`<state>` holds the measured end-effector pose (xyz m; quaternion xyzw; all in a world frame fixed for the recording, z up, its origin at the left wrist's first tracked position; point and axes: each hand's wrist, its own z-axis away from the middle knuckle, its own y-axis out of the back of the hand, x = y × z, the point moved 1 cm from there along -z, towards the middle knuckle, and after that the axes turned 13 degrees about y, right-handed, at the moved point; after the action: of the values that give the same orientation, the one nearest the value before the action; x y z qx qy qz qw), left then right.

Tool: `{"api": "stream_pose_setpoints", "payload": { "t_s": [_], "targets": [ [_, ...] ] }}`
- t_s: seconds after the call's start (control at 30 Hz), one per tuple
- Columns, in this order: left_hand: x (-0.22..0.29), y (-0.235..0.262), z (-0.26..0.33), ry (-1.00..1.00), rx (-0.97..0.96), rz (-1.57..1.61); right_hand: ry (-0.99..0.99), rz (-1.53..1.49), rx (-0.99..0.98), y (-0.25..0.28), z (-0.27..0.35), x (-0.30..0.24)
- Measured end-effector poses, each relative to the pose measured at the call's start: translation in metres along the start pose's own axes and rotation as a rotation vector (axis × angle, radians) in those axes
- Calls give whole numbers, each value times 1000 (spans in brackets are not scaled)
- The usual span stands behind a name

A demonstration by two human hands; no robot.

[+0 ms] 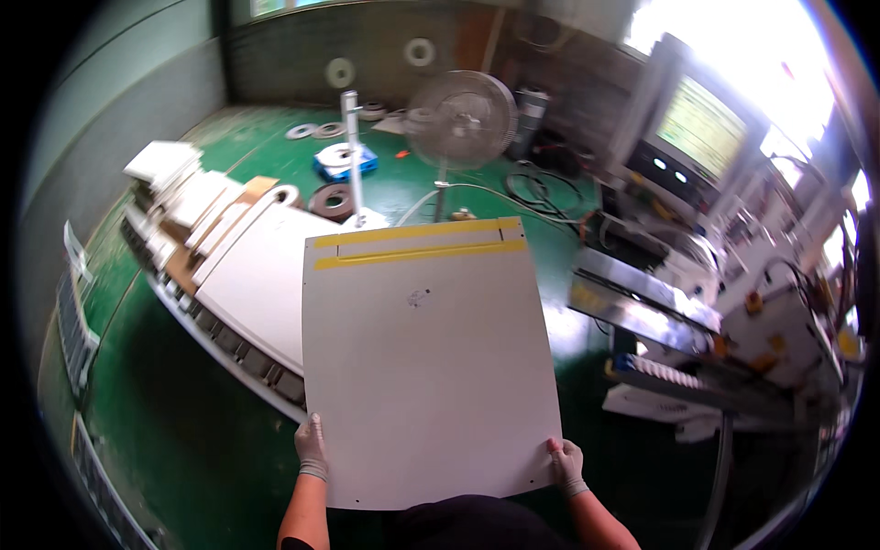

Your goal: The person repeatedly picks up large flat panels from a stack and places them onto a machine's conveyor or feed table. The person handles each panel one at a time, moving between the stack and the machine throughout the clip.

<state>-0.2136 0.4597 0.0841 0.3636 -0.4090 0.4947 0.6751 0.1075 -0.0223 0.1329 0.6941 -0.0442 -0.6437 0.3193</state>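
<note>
A large flat white panel (426, 376) is held up in front of me by its two side edges. Two yellow tape strips run across its far end, and a small dark mark sits below them. My left hand (312, 446), in a pale glove, grips the near left edge with the thumb on top. On the near right edge my right hand (566, 466), gloved too, is closed in the same way. The fingers of both hands are hidden beneath the panel. Small dark holes show near its corners.
A roller conveyor (220, 344) on the left bears a stack of white panels (261, 275). Ahead stand a pedestal fan (463, 119) and a white post (352, 156); tape rolls (332, 200) lie around on the green floor. At right is a machine with a screen (701, 126).
</note>
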Motion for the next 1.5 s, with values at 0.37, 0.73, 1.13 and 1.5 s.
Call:
{"api": "stream_pose_setpoints", "payload": {
  "t_s": [0.37,0.73,1.13,1.5],
  "targets": [
    [-12,-172,68,-127,-267,-509,-281,158,305,135,154,78],
    [-54,-288,145,244,-585,-316,-181,78,600,224,219,193],
    [-36,-383,253,610,-1218,-139,-164,-1763,913,167,178,110],
    [-42,-420,314,806,-1160,-235,-343,-1437,909,22,159,85]
  ]
}}
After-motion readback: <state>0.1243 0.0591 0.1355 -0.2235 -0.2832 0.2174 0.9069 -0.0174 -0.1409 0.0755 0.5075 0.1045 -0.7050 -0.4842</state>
